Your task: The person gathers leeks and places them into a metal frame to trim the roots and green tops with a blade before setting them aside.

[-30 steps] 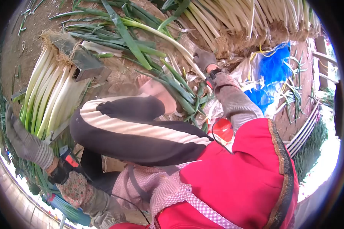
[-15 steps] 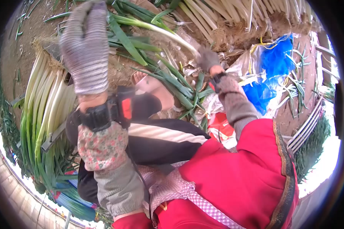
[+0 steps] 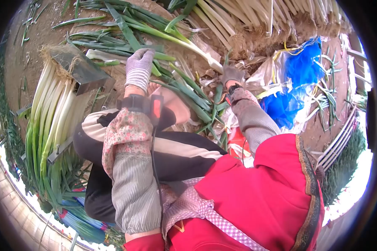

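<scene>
My gloved left hand [image 3: 140,66] has its fingers pressed together over a broad green onion leaf [image 3: 127,31], which passes beneath the fingertips. My right hand [image 3: 233,75], in a darker glove, is closed around the root end of a long green onion [image 3: 197,51]. The white shaft runs up and left from that hand to dark leaves lying on the ground. Its roots are hidden in the hand. More loose green leaves [image 3: 192,102] lie between my two hands, beside my bare foot [image 3: 174,104].
Rows of white-stemmed green onions [image 3: 272,16] lie at the top right. On the left, a bundle [image 3: 50,113] rests against a metal bracket [image 3: 86,73]. Blue plastic [image 3: 299,69] and clear wrapping lie right of my right hand. Leaf scraps cover the soil.
My left hand has come down and to the right from the upper left, and its fingers now lie over the leaf. The right hand has moved slightly down, still at the onion's root end.
</scene>
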Tool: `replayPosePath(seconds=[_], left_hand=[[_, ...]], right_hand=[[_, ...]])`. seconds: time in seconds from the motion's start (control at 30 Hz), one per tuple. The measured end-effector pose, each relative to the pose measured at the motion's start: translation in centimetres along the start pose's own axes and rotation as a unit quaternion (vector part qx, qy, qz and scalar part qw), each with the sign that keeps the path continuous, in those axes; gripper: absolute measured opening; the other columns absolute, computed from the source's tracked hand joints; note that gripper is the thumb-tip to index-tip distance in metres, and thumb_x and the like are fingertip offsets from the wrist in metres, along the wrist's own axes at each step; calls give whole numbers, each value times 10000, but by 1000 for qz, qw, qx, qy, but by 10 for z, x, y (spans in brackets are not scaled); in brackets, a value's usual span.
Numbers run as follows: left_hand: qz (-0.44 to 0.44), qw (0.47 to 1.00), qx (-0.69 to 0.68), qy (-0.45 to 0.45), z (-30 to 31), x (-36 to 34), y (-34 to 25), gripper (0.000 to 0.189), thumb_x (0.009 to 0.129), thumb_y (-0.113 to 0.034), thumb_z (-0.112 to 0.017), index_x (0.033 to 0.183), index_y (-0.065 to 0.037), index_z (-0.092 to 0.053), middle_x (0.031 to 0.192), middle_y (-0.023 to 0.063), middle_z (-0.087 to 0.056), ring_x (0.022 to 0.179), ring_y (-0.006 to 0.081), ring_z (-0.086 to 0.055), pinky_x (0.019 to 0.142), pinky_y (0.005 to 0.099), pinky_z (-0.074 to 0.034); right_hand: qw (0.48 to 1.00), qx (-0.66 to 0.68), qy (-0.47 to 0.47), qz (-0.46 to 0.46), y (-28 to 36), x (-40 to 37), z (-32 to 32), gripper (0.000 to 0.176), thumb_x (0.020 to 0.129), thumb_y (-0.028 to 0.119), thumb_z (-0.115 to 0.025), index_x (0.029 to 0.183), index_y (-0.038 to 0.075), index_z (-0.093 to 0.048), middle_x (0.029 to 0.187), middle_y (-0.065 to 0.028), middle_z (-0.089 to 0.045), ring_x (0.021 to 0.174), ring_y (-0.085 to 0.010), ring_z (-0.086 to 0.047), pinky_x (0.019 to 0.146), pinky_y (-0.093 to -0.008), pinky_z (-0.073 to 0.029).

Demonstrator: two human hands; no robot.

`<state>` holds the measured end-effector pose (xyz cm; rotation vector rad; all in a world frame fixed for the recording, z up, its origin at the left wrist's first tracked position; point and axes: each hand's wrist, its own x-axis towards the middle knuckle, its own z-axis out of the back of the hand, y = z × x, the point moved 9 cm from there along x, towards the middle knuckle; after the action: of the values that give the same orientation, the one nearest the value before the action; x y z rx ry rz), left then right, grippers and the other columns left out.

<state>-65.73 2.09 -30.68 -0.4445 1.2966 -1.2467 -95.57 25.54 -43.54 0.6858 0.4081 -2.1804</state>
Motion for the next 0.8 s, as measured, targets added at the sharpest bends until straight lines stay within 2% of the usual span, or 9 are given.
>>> replayPosePath(seconds=[0.1, 0.23, 0.33, 0.43, 0.47, 0.53, 0.63, 0.7, 0.8], left_hand=[[59, 998, 6, -14, 2, -8, 6, 360, 906, -276, -706, 1108, 22, -726, 827, 91, -718, 765, 182, -645, 737, 314, -525], [200, 978, -31, 47, -31, -18, 11, 508, 893, -386, -737, 1102, 75, -693, 819, 116, -686, 716, 227, -637, 608, 401, -506], [298, 951, 9, 84, -66, -15, 43, 464, 918, -431, -722, 1206, -73, -663, 1042, 112, -711, 873, 225, -656, 735, 447, -539], [280, 951, -122, 45, -101, 12, 100, 527, 889, -395, -789, 1246, -36, -643, 1067, 132, -702, 882, 266, -656, 782, 473, -549], [306, 916, -251, 65, -96, -42, 27, 441, 938, -314, -742, 1225, -2, -620, 1073, 144, -699, 839, 287, -670, 770, 463, -572], [334, 875, -338, 87, -104, -43, 39, 330, 992, -210, -650, 1213, 22, -572, 1070, 172, -696, 807, 322, -689, 780, 482, -607], [193, 854, -467, 121, -101, -41, 0, 306, 972, -86, -634, 1229, 6, -497, 912, 160, -678, 836, 301, -714, 660, 433, -612], [105, 847, -503, 139, -93, -40, -27, 390, 964, -78, -638, 1304, 21, -474, 1065, 174, -681, 915, 323, -719, 758, 451, -636], [32, 858, -493, 139, -84, -46, -60, 453, 950, -61, -644, 1345, 44, -447, 1149, 168, -671, 1011, 338, -703, 842, 481, -631]], right_hand=[[997, -4, 55, 46, 7, -2, 3, 437, 809, 354, -746, 1188, 143, -707, 1139, -171, -728, 1074, -356, -699, 912, -484, -536], [965, 202, 18, 165, 22, -47, 38, 371, 866, 268, -633, 1179, 70, -658, 1047, -231, -720, 1027, -421, -682, 911, -494, -524], [935, 237, -42, 260, 51, -139, 106, 401, 877, 201, -588, 1250, 53, -562, 962, -239, -703, 844, -472, -680, 762, -551, -544], [937, 140, -104, 304, 66, -208, 125, 545, 885, 205, -620, 1401, 90, -486, 898, -208, -689, 805, -426, -682, 650, -549, -525], [935, 127, -102, 316, 69, -221, 126, 562, 883, 227, -642, 1401, 75, -482, 917, -196, -693, 796, -427, -680, 653, -548, -523], [954, 116, -2, 277, 68, -219, 119, 611, 888, 271, -668, 1422, 55, -463, 1032, -204, -690, 879, -409, -691, 731, -509, -545], [939, 236, 70, 242, 67, -200, 121, 708, 890, 353, -703, 1448, 16, -429, 1200, -219, -660, 1036, -346, -688, 872, -434, -541], [890, 363, 126, 245, 74, -172, 121, 792, 887, 413, -720, 1465, -22, -396, 1386, -215, -573, 1214, -243, -622, 1009, -350, -486], [775, 565, 84, 272, 108, -132, 145, 688, 854, 402, -744, 1317, -67, -547, 1150, -207, -683, 960, -248, -703, 851, -364, -544]])
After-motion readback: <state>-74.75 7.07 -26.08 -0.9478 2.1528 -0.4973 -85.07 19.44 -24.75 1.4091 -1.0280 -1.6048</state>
